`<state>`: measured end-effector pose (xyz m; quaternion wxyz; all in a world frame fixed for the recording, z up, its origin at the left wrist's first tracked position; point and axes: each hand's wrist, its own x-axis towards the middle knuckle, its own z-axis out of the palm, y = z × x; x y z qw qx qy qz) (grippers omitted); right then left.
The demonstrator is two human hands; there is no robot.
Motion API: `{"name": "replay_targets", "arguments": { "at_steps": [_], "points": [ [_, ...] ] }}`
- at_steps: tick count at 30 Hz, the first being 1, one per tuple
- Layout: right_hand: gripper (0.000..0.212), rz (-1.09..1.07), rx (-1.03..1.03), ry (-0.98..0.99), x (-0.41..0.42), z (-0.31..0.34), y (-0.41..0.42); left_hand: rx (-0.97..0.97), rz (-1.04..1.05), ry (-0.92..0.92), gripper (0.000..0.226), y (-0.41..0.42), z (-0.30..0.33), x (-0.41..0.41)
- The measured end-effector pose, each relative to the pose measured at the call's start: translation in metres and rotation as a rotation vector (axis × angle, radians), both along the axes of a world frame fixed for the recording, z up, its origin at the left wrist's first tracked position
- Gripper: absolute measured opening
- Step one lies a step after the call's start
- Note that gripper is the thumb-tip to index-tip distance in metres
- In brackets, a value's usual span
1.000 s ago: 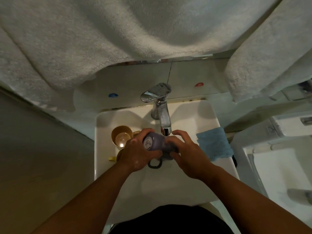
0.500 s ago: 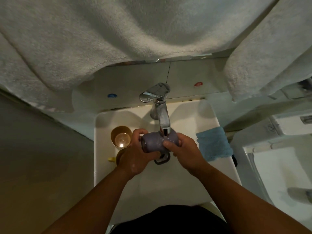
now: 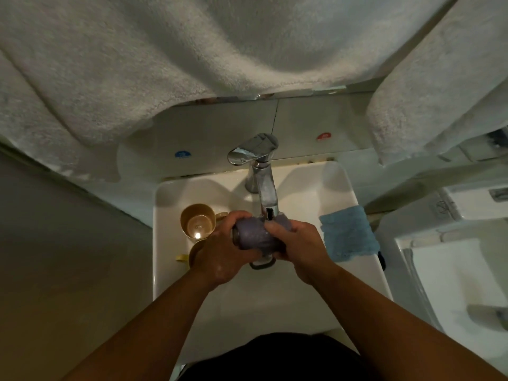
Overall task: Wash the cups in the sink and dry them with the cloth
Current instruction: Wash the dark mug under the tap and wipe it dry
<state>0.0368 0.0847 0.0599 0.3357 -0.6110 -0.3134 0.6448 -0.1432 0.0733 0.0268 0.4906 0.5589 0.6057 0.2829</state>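
Three cups are counted at the white sink (image 3: 341, 188). One purple mug (image 3: 254, 236) is held on its side directly under the spout of the chrome faucet (image 3: 264, 182), above the basin. It is gripped at its left end by the left hand (image 3: 222, 254) and at its right end by the right hand (image 3: 299, 248), the fingers of both curled round its body. Its dark handle loop is seen hanging below, between the two hands. One gold cup (image 3: 197, 221) is seen upright at the left of the basin, its inside visible. A second gold cup (image 3: 195, 250) lies just below it (mostly hidden behind the left hand, so its pose cannot be told). One folded blue cloth (image 3: 347, 233) is laid on the sink's right rim, near the right hand.

Two white towels are hung overhead: a large towel (image 3: 165, 64) across the top, cut off by the frame, and a right towel (image 3: 439, 105), likewise cut off. Whether water is running cannot be made out.
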Motion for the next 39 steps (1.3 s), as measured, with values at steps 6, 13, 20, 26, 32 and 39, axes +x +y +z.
{"name": "replay_targets", "arguments": {
  "at_steps": [6,13,20,26,32,39],
  "points": [
    [0.014,0.171,-0.005,0.176,0.013,0.002,0.005,0.02,0.006,-0.022,0.08,0.005,-0.001,-0.012],
    [0.01,0.011,0.043,-0.013,-0.001,-0.003,0.004,0.083,-0.012,0.029,0.081,0.003,-0.006,-0.004],
    [0.028,0.187,0.538,-0.641,0.016,-0.021,-0.01,0.116,0.091,0.098,0.078,-0.002,-0.002,-0.005],
    [0.033,0.271,0.612,-0.732,0.006,-0.027,-0.015,0.127,0.123,0.136,0.075,-0.005,0.001,0.001],
    [0.031,0.302,0.592,-0.686,0.016,-0.026,-0.015,0.113,0.109,0.15,0.076,-0.006,-0.002,0.001],
    [0.03,0.288,0.635,-0.687,0.013,-0.024,-0.019,0.149,0.087,0.162,0.074,-0.002,-0.001,0.0]
  ]
}}
